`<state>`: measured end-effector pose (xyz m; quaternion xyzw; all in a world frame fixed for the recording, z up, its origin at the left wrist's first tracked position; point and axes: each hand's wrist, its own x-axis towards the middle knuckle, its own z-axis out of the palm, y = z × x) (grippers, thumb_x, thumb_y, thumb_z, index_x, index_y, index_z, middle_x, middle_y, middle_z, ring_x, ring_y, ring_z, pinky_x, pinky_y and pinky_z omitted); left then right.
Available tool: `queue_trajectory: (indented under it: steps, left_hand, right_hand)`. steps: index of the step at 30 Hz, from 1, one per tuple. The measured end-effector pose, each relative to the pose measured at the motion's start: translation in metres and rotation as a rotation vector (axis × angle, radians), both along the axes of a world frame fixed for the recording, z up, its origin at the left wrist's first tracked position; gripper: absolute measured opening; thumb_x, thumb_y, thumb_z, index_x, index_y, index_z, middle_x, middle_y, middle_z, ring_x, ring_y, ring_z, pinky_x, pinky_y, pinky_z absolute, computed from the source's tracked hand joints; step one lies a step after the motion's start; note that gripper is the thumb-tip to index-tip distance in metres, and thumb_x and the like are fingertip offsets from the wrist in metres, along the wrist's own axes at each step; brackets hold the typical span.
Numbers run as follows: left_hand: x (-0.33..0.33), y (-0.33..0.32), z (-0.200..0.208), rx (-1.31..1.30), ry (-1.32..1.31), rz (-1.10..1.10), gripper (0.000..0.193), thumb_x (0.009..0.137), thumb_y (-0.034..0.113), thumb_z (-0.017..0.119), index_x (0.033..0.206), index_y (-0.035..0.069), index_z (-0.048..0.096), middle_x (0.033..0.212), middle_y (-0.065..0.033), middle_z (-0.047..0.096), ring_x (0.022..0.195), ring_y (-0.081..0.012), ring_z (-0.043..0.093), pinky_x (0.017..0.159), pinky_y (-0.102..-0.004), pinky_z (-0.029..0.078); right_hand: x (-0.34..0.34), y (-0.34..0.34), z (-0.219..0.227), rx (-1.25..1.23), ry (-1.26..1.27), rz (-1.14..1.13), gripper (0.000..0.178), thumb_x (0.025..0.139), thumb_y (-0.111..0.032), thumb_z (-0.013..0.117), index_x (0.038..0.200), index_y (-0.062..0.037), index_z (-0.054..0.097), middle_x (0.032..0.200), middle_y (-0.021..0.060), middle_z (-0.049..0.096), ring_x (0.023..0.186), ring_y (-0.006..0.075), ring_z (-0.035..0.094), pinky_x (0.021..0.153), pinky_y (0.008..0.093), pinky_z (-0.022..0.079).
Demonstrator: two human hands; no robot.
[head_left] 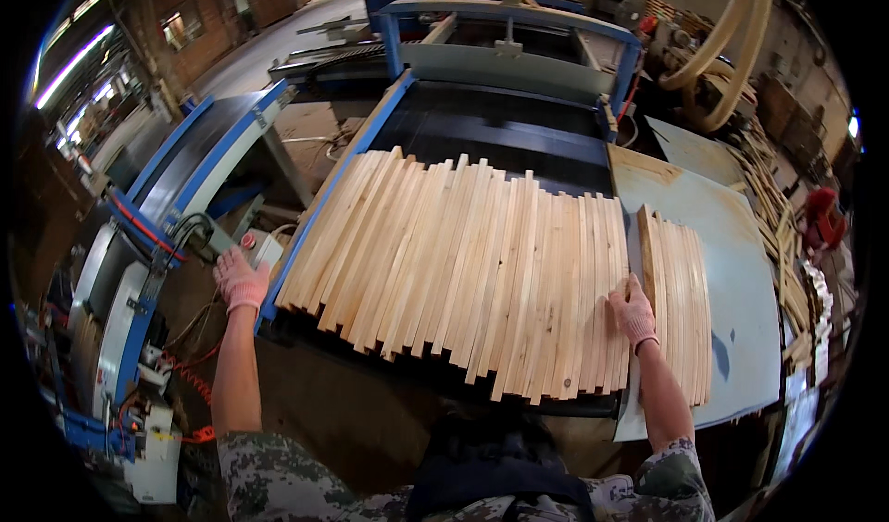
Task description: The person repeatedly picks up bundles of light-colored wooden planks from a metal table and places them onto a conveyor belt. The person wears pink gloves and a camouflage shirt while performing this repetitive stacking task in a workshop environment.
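A broad row of pale wooden strips [454, 263] lies side by side on a dark conveyor belt [500, 129], their near ends uneven. My right hand [634, 314], in a pinkish work glove, rests against the row's right edge with its fingers stretched out. Just right of it, a smaller group of strips [679, 304] lies on a pale side board [741, 291]. Left of the belt, my gloved left hand [241, 279] is open beside a small control box [267, 249] with a red button [248, 241]. Whether its fingertips touch the box I cannot tell.
A blue machine frame [509, 6] spans the belt's far end. Another blue-edged conveyor [222, 142] stands at the left, with cables and a coiled red hose [192, 380] near it. Scrap wood [773, 217] is heaped at the right, below a thick hanging hose [732, 50].
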<state>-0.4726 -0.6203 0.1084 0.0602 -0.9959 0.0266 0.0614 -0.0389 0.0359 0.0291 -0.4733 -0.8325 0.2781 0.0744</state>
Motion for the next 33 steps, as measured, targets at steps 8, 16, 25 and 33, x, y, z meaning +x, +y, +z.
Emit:
queue_trajectory:
  steps: [8,16,25,33]
  left_hand:
    - [0.026,-0.003,0.020,0.327,0.108,-0.301,0.089,0.099,0.048,0.070,0.167,0.001,0.036,0.173,-0.0236,0.034,0.162,-0.0351,0.030,0.132,-0.0489,0.024]
    - [0.249,0.036,-0.001,1.006,-0.915,-0.815,0.024,0.101,0.027,0.074,0.099,0.005,0.082,0.099,-0.0082,0.081,0.089,-0.0164,0.075,0.082,-0.0331,0.062]
    - [0.355,0.002,-0.099,0.586,-1.737,-0.512,0.036,0.098,0.030,0.080,0.125,0.006,0.080,0.118,-0.0049,0.081,0.110,-0.0142,0.073,0.097,-0.0315,0.058]
    - [0.387,0.020,-0.114,0.692,-1.756,-0.483,0.035,0.098,0.029,0.080,0.125,0.006,0.080,0.117,-0.0051,0.081,0.109,-0.0143,0.073,0.097,-0.0314,0.058]
  right_hand:
    - [-0.038,-0.021,0.011,0.056,0.084,-0.085,0.088,0.097,-0.049,0.068,0.169,-0.0085,0.038,0.162,0.0247,0.053,0.147,0.0400,0.054,0.121,0.0476,0.045]
    - [0.015,-0.062,-0.028,0.120,0.267,-0.080,0.081,0.097,-0.043,0.073,0.165,-0.0082,0.044,0.159,0.0218,0.056,0.147,0.0407,0.052,0.122,0.0466,0.043]
    - [0.058,-0.107,-0.069,0.266,0.278,0.066,0.071,0.094,-0.025,0.077,0.158,-0.0063,0.054,0.153,0.0195,0.060,0.143,0.0394,0.054,0.122,0.0476,0.044]
    - [0.031,-0.109,-0.075,0.317,0.215,0.144,0.069,0.091,-0.024,0.078,0.155,-0.0075,0.057,0.151,0.0199,0.062,0.144,0.0406,0.053,0.123,0.0502,0.041]
